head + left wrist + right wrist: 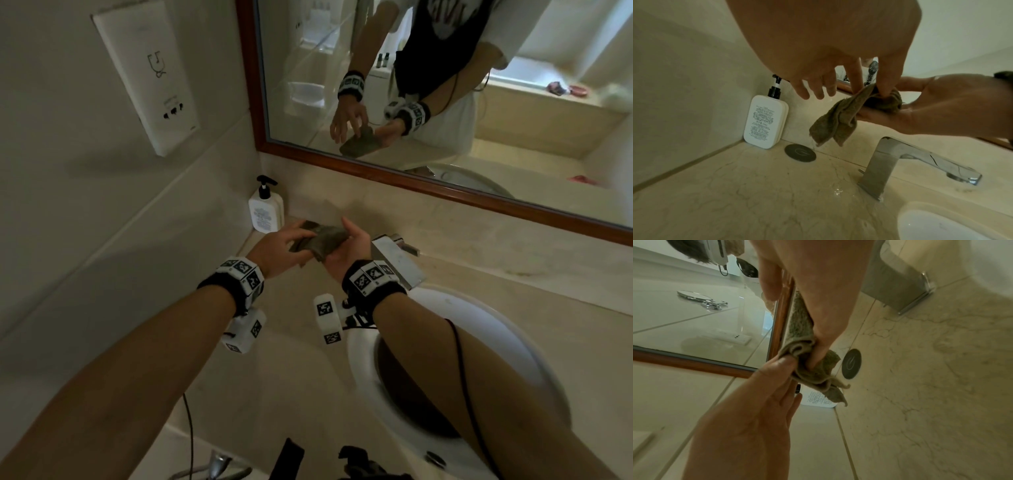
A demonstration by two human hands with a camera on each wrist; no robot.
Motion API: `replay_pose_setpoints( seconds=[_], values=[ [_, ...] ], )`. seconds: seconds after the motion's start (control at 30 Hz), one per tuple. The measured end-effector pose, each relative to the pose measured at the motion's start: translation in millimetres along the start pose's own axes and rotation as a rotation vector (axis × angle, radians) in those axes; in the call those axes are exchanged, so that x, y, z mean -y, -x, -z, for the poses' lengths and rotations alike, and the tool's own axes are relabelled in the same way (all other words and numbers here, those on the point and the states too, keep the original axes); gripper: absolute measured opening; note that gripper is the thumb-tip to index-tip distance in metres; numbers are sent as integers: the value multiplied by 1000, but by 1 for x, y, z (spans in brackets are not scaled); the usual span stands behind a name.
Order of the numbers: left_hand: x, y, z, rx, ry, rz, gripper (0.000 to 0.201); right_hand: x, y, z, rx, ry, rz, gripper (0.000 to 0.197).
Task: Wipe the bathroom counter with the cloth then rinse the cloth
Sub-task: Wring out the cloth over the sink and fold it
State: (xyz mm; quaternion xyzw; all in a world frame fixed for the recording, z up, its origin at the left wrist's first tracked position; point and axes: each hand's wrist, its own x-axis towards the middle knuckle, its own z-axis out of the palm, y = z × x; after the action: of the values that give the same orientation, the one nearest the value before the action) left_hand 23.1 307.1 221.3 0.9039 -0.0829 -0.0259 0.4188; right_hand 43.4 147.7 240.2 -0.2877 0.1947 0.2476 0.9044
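I am holding the small olive-brown terry cloth (320, 241) between both hands, lifted clear above the beige veined marble counter (748, 191). My left hand (279, 248) is pinching an upper fold of the cloth between thumb and forefinger (856, 76), with the other three fingers spreading loose and touching nothing. My right hand (349, 248) is lying palm-up beneath the cloth, its fingers partly curling around the bunched fabric and its thumb standing free above; the wrist views are showing the cloth resting across that palm, its loose corners hanging down off the fingertip side. Below the grip and just to its right, the brushed chrome square-bodied faucet (906, 160) is standing on the counter, its spout reaching over the white oval basin (479, 329). Below and to the left of the grip, a white pump bottle with a black dispenser head (764, 120) is standing upright in the wall corner, with a dark round disc (800, 152) lying flat on the counter just beside it. Beyond the grip, the wood-framed mirror (428, 178) is reflecting both hands and the cloth.
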Motion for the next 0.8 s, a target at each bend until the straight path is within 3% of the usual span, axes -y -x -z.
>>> replay_pose_setpoints(
  seconds=[0.23, 0.4, 0.47, 0.57, 0.67, 0.8],
  values=[
    [-6, 2, -14, -41, 178, 133, 21, -7, 10, 18, 6, 60, -2, 44],
    [-16, 0, -19, -126, 268, 211, 26, -7, 15, 28, 65, 97, 41, 22],
    [-20, -2, -20, -165, 312, 235, 22, -8, 16, 32, 77, 112, 43, 27],
    [-24, -4, -19, -199, 377, 272, 24, -9, 17, 36, 40, 217, 42, 32],
    [-28, -3, -21, -167, 427, 294, 29, -10, 20, 38, -27, 312, 44, 24],
    [-39, 3, -23, -119, 503, 318, 18, -12, 20, 40, -108, 340, 46, 23]
  ],
)
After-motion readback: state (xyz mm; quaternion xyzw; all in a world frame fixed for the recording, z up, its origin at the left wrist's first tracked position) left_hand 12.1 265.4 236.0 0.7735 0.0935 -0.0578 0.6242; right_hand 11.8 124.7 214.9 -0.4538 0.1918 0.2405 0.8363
